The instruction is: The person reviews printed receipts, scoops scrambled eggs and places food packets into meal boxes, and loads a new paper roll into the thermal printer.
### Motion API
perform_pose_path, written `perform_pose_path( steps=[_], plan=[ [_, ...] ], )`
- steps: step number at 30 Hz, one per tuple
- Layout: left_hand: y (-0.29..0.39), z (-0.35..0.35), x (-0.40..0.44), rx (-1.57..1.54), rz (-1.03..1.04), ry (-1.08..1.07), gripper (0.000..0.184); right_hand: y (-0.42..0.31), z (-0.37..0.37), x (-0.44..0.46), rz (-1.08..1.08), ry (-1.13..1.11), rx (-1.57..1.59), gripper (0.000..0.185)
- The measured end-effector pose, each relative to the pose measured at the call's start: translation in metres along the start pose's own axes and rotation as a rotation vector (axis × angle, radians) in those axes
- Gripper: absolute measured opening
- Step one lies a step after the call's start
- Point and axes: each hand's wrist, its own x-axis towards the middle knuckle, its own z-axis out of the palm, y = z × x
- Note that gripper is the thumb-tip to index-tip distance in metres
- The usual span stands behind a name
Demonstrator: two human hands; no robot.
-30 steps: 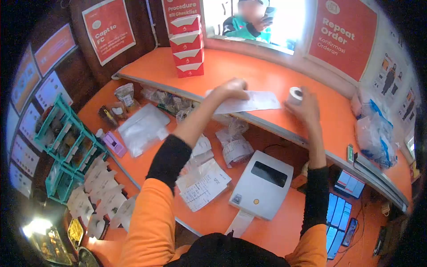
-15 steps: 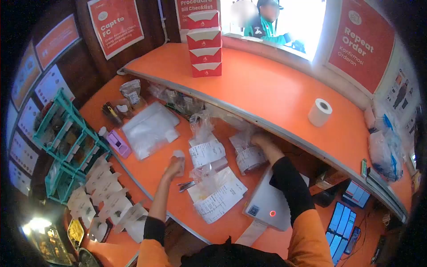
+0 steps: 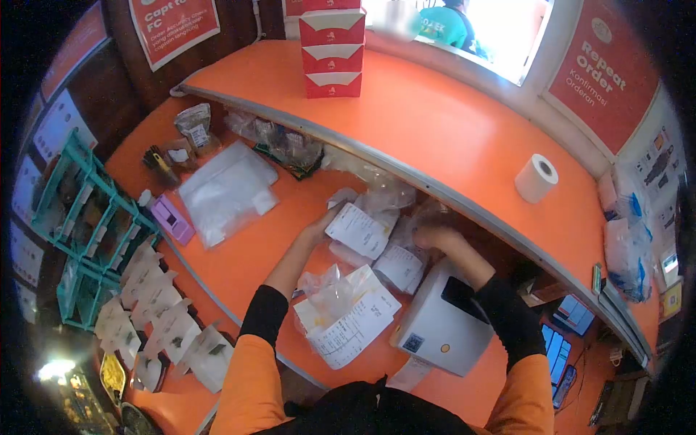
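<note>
My left hand (image 3: pixel 324 222) is closed at the left edge of a bagged packet with a receipt (image 3: pixel 359 230); a crumpled white piece shows by its fingers. My right hand (image 3: pixel 439 239), slightly blurred, is at the clear plastic of a second bagged packet with a receipt (image 3: pixel 399 268), just under the raised shelf's edge. What its fingers hold is too blurred to tell. Nearer to me lies a third clear bag with a long receipt (image 3: pixel 355 326). The white label printer (image 3: pixel 444 319) stands below my right forearm.
Red-and-white boxes (image 3: pixel 332 72) are stacked on the raised orange shelf (image 3: pixel 428 109), with a paper roll (image 3: pixel 536 178) at its right. Flat plastic bags (image 3: pixel 227 190), a purple device (image 3: pixel 172 220), teal racks (image 3: pixel 90 210) and open paper boxes (image 3: pixel 163 319) are at left. A person (image 3: pixel 444 25) is outside the window.
My left hand has moved from the bare orange counter up to the middle packet, which is now shifted up and right. My right hand stays near the right-hand packet. The person outside has turned away.
</note>
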Motion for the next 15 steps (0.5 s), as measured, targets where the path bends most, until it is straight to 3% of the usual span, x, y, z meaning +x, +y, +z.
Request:
perform_pose_path(
  steps=[2, 3, 6, 8, 10, 12, 14, 15],
  plan=[
    [0.014, -0.011, -0.012, -0.05, 0.063, 0.085, 0.043, -0.053, -0.014, -0.039, -0.143, -0.086, -0.399, 0.037],
    [0.02, -0.02, -0.028, -0.076, 0.093, 0.144, 0.044, -0.084, -0.019, -0.066, -0.289, -0.172, -0.793, 0.046],
    [0.032, -0.051, -0.111, -0.137, 0.139, 0.368, 0.046, -0.109, 0.014, -0.126, -1.118, -0.145, -0.651, 0.062],
    [0.03, -0.062, -0.178, -0.137, 0.046, 0.492, 0.046, -0.117, 0.037, -0.123, -1.373, -0.036, -0.629, 0.065],
    [0.006, -0.056, -0.243, -0.068, 0.053, 0.635, 0.045, -0.141, 0.038, -0.113, -1.127, -0.438, -0.341, 0.063],
    [-0.002, -0.038, -0.309, -0.105, -0.017, 0.722, 0.041, -0.142, 0.064, -0.084, -1.189, -0.463, -0.522, 0.058],
    [-0.002, -0.02, -0.364, -0.253, -0.143, 0.799, 0.039, -0.148, 0.086, -0.072, -0.945, -0.887, -0.431, 0.05],
    [0.004, -0.01, -0.386, -0.259, -0.147, 0.823, 0.039, -0.159, 0.09, -0.078, -0.859, -0.929, -0.414, 0.044]
  ],
)
